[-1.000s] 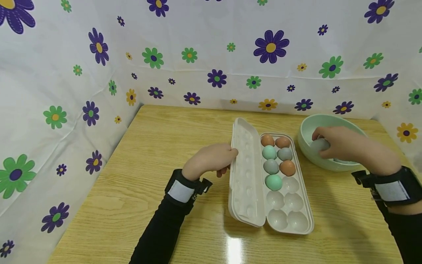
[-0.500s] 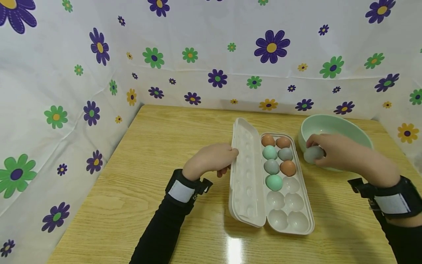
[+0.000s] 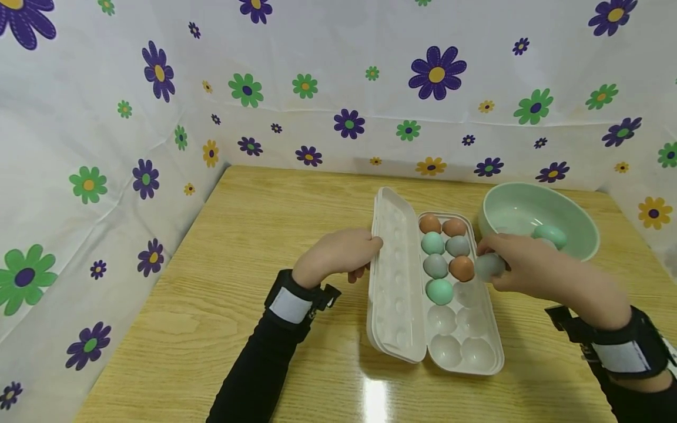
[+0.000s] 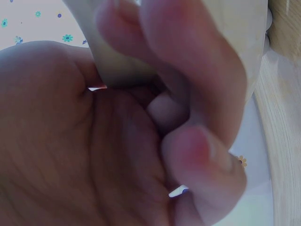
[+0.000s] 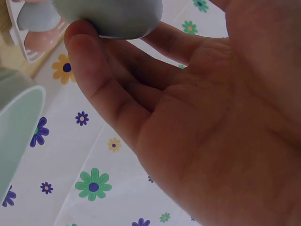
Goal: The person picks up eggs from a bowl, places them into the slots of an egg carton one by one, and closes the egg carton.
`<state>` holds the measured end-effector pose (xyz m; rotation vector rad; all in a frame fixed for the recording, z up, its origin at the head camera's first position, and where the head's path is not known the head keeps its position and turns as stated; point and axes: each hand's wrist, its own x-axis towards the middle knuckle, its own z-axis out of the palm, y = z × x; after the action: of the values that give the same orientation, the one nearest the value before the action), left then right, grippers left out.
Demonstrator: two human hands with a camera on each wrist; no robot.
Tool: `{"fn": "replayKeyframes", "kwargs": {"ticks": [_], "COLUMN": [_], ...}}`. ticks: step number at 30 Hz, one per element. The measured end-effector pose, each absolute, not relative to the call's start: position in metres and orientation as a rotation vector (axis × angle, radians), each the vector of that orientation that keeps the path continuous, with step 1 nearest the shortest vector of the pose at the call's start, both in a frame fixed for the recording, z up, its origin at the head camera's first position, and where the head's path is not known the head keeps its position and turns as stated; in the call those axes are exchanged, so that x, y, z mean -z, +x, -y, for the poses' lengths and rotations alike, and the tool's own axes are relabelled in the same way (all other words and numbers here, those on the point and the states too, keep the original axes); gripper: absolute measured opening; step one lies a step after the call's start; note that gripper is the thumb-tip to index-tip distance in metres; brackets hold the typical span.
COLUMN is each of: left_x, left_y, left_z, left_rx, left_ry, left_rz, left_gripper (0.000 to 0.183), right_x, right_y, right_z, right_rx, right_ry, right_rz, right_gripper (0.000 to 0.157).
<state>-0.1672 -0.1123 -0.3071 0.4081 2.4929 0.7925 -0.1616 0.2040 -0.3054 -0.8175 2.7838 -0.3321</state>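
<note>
My left hand (image 3: pixel 338 254) grips the outer edge of the raised lid (image 3: pixel 398 282) of a white egg carton (image 3: pixel 492 358); in the left wrist view its fingers (image 4: pixel 202 70) curl around that edge. My right hand (image 3: pixel 539 270) pinches a grey egg (image 3: pixel 489 267) between thumb and fingers, at the carton's right side beside a brown egg (image 3: pixel 461 268). The same grey egg (image 5: pixel 113 16) shows at the top of the right wrist view. Brown, grey and green eggs (image 3: pixel 439 292) fill the carton's far cups, while the near cups (image 3: pixel 445 351) hold nothing.
A pale green bowl (image 3: pixel 576 220) stands at the back right, with a green egg (image 3: pixel 550 235) and part of another egg inside it. Flower-printed cloth (image 3: pixel 317 70) hangs behind and left of the wooden table (image 3: pixel 211 282).
My right hand has lifted the grey egg out of the bowl and carried it left and nearer, to the carton's right edge. The left hand stays on the lid.
</note>
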Motion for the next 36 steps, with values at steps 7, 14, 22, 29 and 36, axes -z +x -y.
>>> {"fn": "replayKeyframes", "kwargs": {"ticks": [7,14,22,29,36], "left_x": [0.309,0.310,0.309,0.307,0.307], "left_y": [-0.167,-0.166,-0.167,-0.167,-0.168], "left_z": [0.113,0.114,0.114,0.114,0.113], "left_rx": [-0.797,-0.801,-0.788,-0.779,-0.804], "left_ry": [0.396,0.394,0.394,0.404,0.411], "left_rz": [-2.489,-2.487,-2.484,-2.478,-2.478], "left_gripper": [0.043,0.043,0.045,0.048,0.043], "right_x": [0.313,0.320,0.333,0.347,0.356], "right_y": [-0.153,-0.152,-0.152,-0.151,-0.149], "right_z": [-0.197,-0.191,-0.189,-0.184,-0.181], "right_rx": [0.339,0.386,0.386,0.375,0.365], "right_ry": [-0.847,-0.814,-0.896,-0.858,-0.863], "right_rz": [-2.769,-2.705,-2.721,-2.717,-2.702], "right_gripper": [0.036,0.036,0.033,0.034,0.040]}}
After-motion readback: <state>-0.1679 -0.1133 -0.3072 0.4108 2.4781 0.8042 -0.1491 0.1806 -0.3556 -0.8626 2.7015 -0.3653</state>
